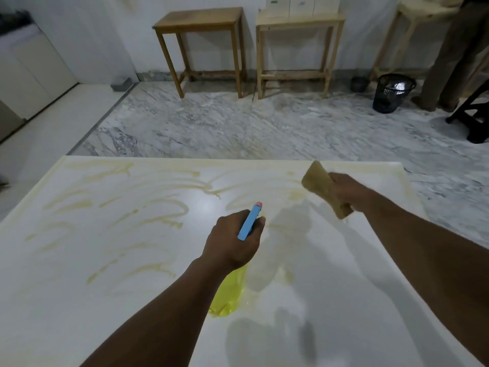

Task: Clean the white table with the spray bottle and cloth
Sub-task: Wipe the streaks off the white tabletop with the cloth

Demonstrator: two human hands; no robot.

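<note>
My left hand (232, 242) grips the blue-headed, yellow translucent plastic spray bottle (229, 292), my right hand (344, 192) clutches a folded tan cloth (321, 186) above the glossy, streaked white table (105, 260).

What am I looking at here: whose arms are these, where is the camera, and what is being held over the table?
There is no machine: these are a person's two bare arms, seen by one wide-angle camera worn on the head, looking forward and down. The left hand grips a spray bottle with a blue head and a yellow body, its nozzle pointing away over the white table. The right hand grips a tan cloth near the table's far right corner; it seems lifted off the surface. Yellowish smears streak the left and far parts of the tabletop. Beyond stand wooden side tables and a black waste basket.
</note>
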